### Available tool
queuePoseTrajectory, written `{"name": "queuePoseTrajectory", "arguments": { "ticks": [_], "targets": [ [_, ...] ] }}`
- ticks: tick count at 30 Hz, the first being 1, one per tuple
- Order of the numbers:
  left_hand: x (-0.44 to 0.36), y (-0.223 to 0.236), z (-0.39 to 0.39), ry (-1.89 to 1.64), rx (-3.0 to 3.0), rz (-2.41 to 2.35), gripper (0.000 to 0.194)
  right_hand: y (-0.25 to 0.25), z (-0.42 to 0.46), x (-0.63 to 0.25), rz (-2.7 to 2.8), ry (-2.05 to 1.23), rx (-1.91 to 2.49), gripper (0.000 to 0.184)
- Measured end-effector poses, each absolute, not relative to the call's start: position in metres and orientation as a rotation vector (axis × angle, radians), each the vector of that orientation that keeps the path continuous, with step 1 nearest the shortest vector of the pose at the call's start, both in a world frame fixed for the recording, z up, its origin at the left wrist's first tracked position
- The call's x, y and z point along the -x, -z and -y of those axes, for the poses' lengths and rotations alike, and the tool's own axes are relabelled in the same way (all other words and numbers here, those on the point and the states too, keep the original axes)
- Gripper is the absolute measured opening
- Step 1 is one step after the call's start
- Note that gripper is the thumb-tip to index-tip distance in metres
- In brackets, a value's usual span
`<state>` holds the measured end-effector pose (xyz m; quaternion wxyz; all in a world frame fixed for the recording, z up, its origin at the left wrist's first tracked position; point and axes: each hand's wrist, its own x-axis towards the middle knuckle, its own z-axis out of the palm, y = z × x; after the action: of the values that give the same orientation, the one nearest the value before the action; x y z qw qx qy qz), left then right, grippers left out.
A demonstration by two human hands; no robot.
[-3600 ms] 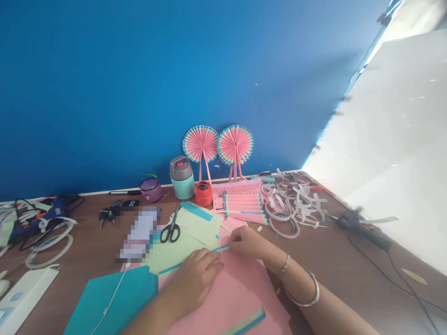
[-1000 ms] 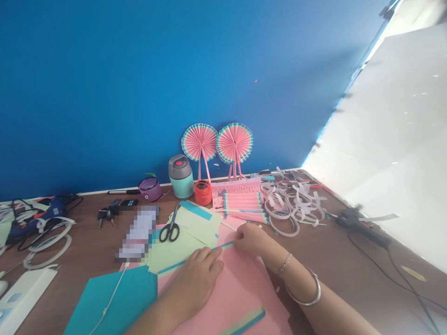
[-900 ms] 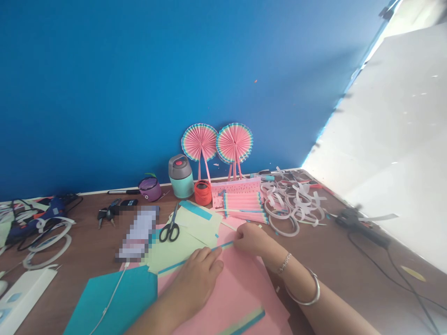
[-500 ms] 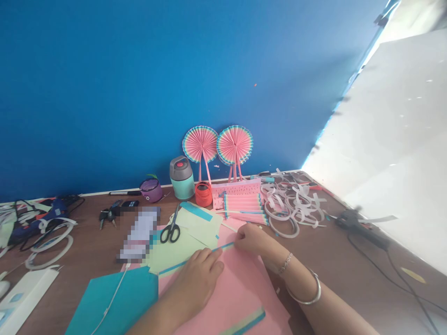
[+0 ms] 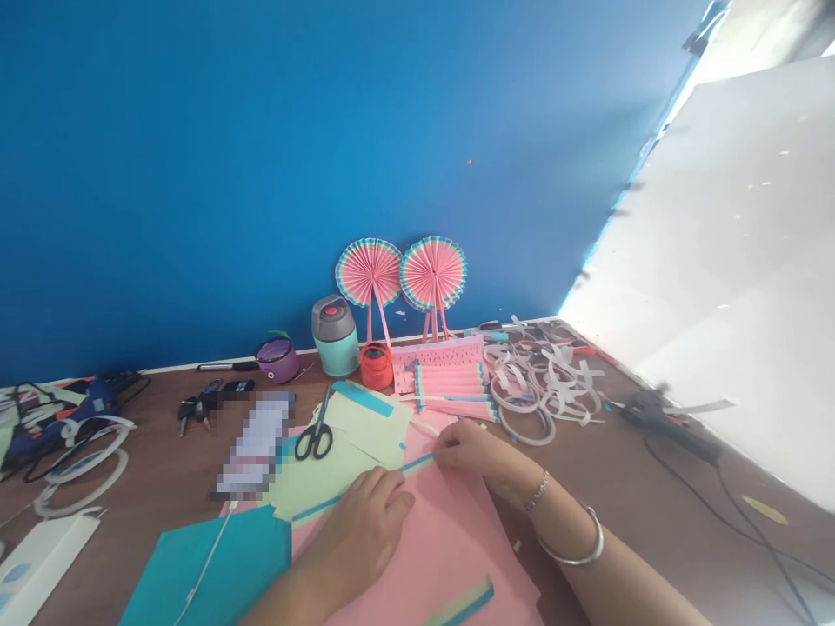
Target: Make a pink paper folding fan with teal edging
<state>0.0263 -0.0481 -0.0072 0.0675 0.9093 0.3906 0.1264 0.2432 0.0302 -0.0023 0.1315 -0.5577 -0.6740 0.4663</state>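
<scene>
A sheet of pink paper (image 5: 450,530) lies in front of me, edged with blue and pale green strips along its far and near sides. My left hand (image 5: 370,526) rests flat on it, fingers stretched toward the far strip (image 5: 317,509) and covering part of it. At the far right corner, my right hand (image 5: 470,450) has its fingers pinched together on the paper's edge; the fingertips are partly hidden. Beyond my hands, black-handled scissors (image 5: 314,441) lie on pale green paper (image 5: 352,435). More pink paper shows beneath the striped sheet.
Two round pink paper fans (image 5: 370,271) lean against the blue wall. Before them stand a mint flask (image 5: 337,348), a red ribbon roll (image 5: 377,367) and pleated pink paper (image 5: 450,382). White curled strips (image 5: 567,382) and a glue gun (image 5: 671,426) sit right; a phone (image 5: 257,443) and teal paper (image 5: 215,556) left.
The view has shifted slightly, so the objects appear a little further left. Both hands keep nearly the same place on the pink paper.
</scene>
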Motion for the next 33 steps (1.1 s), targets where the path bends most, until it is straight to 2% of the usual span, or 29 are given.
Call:
{"name": "queuePoseTrajectory", "arguments": {
  "ticks": [7,12,28,33],
  "targets": [
    [-0.016,0.022,0.037,-0.888,-2.499,-1.554,0.037,-0.008,-0.024,-0.239,1.901,-1.368,1.344,0.016],
    [-0.01,0.024,0.031,-0.802,-2.407,-1.647,0.015,-0.008,-0.024,-0.238,1.974,-1.222,1.18,0.017],
    [-0.012,0.021,0.03,-0.835,-2.45,-1.633,0.02,0.008,-0.029,-0.237,2.068,-1.016,1.209,0.017],
    [-0.013,0.02,0.029,-0.876,-2.452,-1.63,0.02,0.015,-0.031,-0.233,1.956,-1.059,1.252,0.016]
  ]
}}
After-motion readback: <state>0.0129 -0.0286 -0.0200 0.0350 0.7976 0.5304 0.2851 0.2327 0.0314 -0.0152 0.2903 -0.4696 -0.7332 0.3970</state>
